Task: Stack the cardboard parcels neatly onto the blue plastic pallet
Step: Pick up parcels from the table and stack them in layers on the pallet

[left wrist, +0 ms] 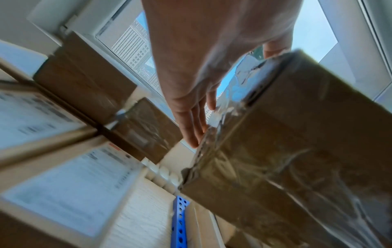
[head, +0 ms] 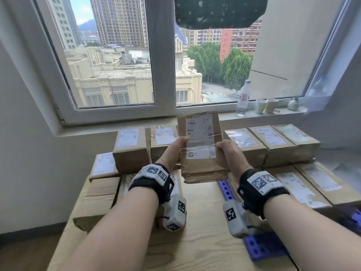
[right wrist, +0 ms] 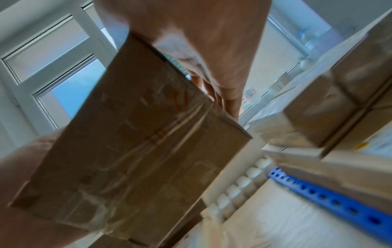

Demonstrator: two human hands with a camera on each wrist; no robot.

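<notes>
I hold a taped cardboard parcel (head: 201, 145) with a white shipping label in the air between both hands, tilted toward me. My left hand (head: 172, 151) grips its left edge, thumb on the label face. My right hand (head: 226, 153) grips the right edge the same way. From the left wrist, the fingers (left wrist: 195, 127) lie along the parcel (left wrist: 297, 151). From the right wrist, my right hand (right wrist: 212, 58) clasps the parcel (right wrist: 131, 151). Below, strips of the blue pallet (head: 224, 189) (left wrist: 180, 223) (right wrist: 331, 194) show between stacked parcels.
Stacked parcels stand on the left (head: 130, 149) and in a row at the right (head: 273, 145), with flatter ones (head: 304, 184) in front. A pale wood-grain board (head: 195, 231) lies under my forearms. The window sill behind carries a water bottle (head: 242, 98) and cups (head: 265, 105).
</notes>
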